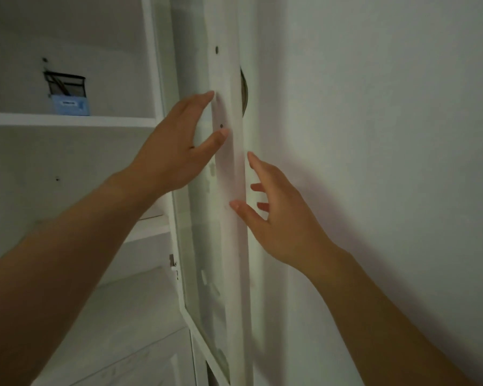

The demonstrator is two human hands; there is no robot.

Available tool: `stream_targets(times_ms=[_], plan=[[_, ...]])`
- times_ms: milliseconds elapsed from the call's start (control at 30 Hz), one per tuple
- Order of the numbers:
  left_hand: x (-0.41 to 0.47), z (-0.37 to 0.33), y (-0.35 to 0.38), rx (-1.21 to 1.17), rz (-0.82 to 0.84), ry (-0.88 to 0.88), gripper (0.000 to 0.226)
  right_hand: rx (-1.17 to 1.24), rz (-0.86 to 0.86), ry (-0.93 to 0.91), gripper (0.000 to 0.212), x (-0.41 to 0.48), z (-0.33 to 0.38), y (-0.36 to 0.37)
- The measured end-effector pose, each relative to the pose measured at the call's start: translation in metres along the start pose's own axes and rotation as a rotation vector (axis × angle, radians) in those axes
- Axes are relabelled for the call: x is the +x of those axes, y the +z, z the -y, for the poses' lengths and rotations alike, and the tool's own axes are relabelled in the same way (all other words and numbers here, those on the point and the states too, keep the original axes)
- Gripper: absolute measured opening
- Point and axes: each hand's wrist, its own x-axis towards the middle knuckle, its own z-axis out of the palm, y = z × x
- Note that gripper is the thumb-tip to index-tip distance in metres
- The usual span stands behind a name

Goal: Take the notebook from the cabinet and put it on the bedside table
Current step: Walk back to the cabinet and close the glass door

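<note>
A white cabinet fills the left of the head view, its glass door swung wide and seen edge-on. My left hand is spread open, with fingertips touching the door's inner face. To the right of that edge, my right hand is open with fingers apart, its thumb against the door's edge. On the upper shelf at the back sits a black mesh holder with a light blue booklet-like item in front of it; whether that is the notebook I cannot tell. The bedside table is out of view.
A plain white wall fills the right side, close behind the open door. A dark curved handle shows on the door's far side. A lower shelf and a hinge sit below my left forearm.
</note>
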Motion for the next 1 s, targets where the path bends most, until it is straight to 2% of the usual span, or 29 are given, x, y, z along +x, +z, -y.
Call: stream_targets(times_ms=[233, 400, 533, 733, 1000], plan=[[0.026, -0.006, 0.000, -0.006, -0.043, 0.027, 0.068, 0.065, -0.017, -0.015, 0.068, 0.013, -0.004, 0.005], [0.034, -0.008, 0.002, -0.125, -0.058, 0.084, 0.076, 0.080, 0.009, -0.051, 0.067, 0.013, -0.002, 0.011], [0.035, -0.012, 0.006, -0.163, -0.045, 0.061, 0.078, 0.103, 0.018, -0.061, 0.069, 0.012, -0.002, 0.013], [0.031, -0.014, 0.007, -0.197, -0.015, 0.056, 0.074, 0.225, 0.040, -0.007, 0.065, 0.005, -0.006, 0.019], [0.025, -0.009, -0.003, -0.222, 0.018, 0.039, 0.080, 0.232, 0.061, 0.037, 0.061, 0.001, 0.001, 0.027]])
